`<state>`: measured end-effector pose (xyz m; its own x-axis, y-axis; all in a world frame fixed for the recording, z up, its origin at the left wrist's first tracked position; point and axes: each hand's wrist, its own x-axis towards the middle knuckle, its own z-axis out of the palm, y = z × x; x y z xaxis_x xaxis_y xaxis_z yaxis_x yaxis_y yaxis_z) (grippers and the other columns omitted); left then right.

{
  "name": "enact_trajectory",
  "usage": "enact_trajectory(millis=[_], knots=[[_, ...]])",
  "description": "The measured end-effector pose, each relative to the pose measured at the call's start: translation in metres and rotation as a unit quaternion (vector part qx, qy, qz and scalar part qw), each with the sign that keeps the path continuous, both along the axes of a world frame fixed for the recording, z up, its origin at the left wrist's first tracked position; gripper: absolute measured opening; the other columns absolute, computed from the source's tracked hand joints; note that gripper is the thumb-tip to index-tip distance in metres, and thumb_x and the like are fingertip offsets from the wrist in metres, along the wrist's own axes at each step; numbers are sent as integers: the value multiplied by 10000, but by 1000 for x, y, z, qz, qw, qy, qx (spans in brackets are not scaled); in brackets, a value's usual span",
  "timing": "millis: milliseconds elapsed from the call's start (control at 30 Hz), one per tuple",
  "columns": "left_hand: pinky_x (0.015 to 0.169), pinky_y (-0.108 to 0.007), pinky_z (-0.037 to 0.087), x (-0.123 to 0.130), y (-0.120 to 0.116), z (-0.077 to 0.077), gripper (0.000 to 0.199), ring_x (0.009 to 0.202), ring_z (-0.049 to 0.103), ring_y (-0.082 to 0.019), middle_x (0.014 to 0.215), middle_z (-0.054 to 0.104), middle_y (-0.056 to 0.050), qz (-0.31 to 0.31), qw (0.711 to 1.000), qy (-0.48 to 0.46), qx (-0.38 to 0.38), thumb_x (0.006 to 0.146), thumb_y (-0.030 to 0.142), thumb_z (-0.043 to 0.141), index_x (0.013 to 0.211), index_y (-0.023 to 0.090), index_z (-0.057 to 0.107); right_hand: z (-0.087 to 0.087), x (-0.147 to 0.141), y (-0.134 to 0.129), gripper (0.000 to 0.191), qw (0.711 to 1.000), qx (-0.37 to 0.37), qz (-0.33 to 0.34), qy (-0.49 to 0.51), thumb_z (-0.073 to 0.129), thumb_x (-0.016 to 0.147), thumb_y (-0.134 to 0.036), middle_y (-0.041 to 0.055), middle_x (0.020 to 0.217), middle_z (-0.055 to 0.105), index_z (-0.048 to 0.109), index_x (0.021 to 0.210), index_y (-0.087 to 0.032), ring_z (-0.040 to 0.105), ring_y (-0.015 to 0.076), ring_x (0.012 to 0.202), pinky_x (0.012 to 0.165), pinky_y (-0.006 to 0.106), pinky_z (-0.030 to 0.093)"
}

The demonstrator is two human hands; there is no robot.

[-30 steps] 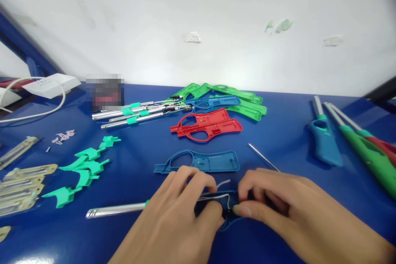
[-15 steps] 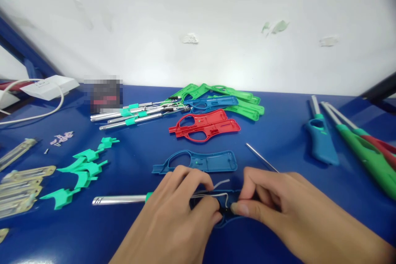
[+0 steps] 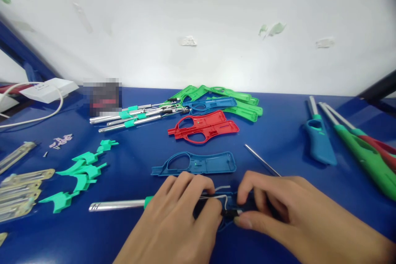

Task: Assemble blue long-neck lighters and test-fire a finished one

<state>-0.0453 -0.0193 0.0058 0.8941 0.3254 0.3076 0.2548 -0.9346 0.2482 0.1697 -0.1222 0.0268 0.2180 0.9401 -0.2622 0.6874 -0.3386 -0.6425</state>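
Under my hands lies a half-built gas lighter: a blue handle shell (image 3: 227, 198), partly covered, with a silver tube (image 3: 117, 205) and a green collar (image 3: 148, 201) reaching left. My left hand (image 3: 185, 210) is closed over it, finger and thumb bent around the inner parts. A small black igniter (image 3: 229, 213) shows between my two thumbs, and a white wire (image 3: 224, 200) loops above it. The thumb of my right hand (image 3: 275, 206) presses the igniter's right end, with the forefinger bent above it. The matching blue shell half (image 3: 213, 163) lies just beyond, hollow side up.
Red shell halves (image 3: 204, 128), green shells (image 3: 244, 109) and wired tubes (image 3: 133, 119) lie at the back. Green triggers (image 3: 89, 169) and clear fuel tanks (image 3: 21, 194) are on the left. A thin metal rod (image 3: 261, 159) and a finished blue lighter (image 3: 320, 140) lie right.
My right forefinger has lifted a little away from the thumb, and more of the black igniter shows. My left hand keeps its hold. The whole view has shifted slightly.
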Motion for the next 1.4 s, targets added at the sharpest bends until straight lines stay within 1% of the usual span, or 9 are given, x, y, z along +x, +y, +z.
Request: enact_trajectory(millis=[133, 367, 467, 633, 833, 1033, 1100, 1233, 1400], knots=[[837, -406, 623, 0, -1, 3, 215, 939, 696, -241, 1137, 735, -21, 0, 1000, -4, -13, 1055, 121, 489, 1075, 247, 661, 6, 1, 3, 156, 997, -47, 11, 57, 730, 896, -386, -85, 632, 641, 648, 791, -304, 532, 110, 565, 536, 241, 375], [733, -333, 604, 3, -1, 4, 205, 837, 669, -200, 1049, 711, -14, 10, 999, -45, -18, 1051, 117, 499, 1008, 244, 655, 3, 2, -1, 102, 998, -53, 13, 34, 693, 925, -385, -93, 718, 692, 648, 861, -320, 603, 122, 644, 608, 268, 401], [718, -326, 603, 2, -1, 5, 220, 818, 666, -198, 1023, 714, -11, 16, 998, -62, -17, 1064, 135, 494, 992, 248, 669, 2, 1, -2, 62, 998, -52, 18, 27, 692, 935, -363, -96, 713, 697, 653, 905, -324, 615, 125, 645, 600, 276, 398], [726, -330, 609, 1, 2, 5, 252, 801, 664, -193, 1010, 712, -11, 11, 998, -58, -8, 1086, 150, 466, 990, 245, 678, 1, 1, -2, 98, 998, -49, 21, 26, 700, 943, -376, -91, 735, 698, 658, 876, -319, 605, 125, 640, 604, 283, 405], [768, -332, 617, 4, 5, 7, 301, 834, 680, -195, 996, 710, -23, 3, 998, -56, 4, 1116, 170, 427, 975, 227, 686, -2, 3, -1, 41, 998, -59, 21, 23, 689, 953, -381, -105, 746, 692, 666, 963, -350, 600, 126, 661, 622, 278, 407], [793, -289, 615, 1, 10, 10, 275, 856, 688, -173, 1034, 713, -20, 9, 998, -54, -17, 1112, 156, 427, 995, 224, 666, -1, 1, 1, 55, 998, -51, 18, 29, 698, 942, -377, -85, 697, 662, 670, 910, -342, 577, 133, 614, 578, 270, 391], [782, -266, 610, -2, 11, 12, 310, 860, 695, -165, 1012, 721, -8, 2, 998, -61, -15, 1106, 130, 405, 948, 227, 653, -1, 1, 0, 75, 998, -46, 14, 31, 709, 943, -378, -81, 688, 657, 671, 892, -337, 578, 132, 607, 566, 262, 392], [800, -272, 607, -6, 10, 12, 300, 861, 685, -159, 1028, 729, 1, 10, 998, -64, -11, 1105, 145, 440, 966, 243, 687, 1, 1, -1, 77, 999, -38, 13, 30, 720, 938, -385, -96, 692, 663, 677, 882, -351, 585, 120, 618, 582, 244, 399], [880, -301, 617, 0, 12, 18, 242, 921, 703, -181, 1042, 727, -41, 45, 997, -55, 10, 1099, 280, 518, 1041, 241, 749, 9, -3, 1, 206, 999, -33, 4, 32, 729, 887, -566, -81, 712, 681, 707, 889, -360, 584, 138, 612, 586, 266, 426]])
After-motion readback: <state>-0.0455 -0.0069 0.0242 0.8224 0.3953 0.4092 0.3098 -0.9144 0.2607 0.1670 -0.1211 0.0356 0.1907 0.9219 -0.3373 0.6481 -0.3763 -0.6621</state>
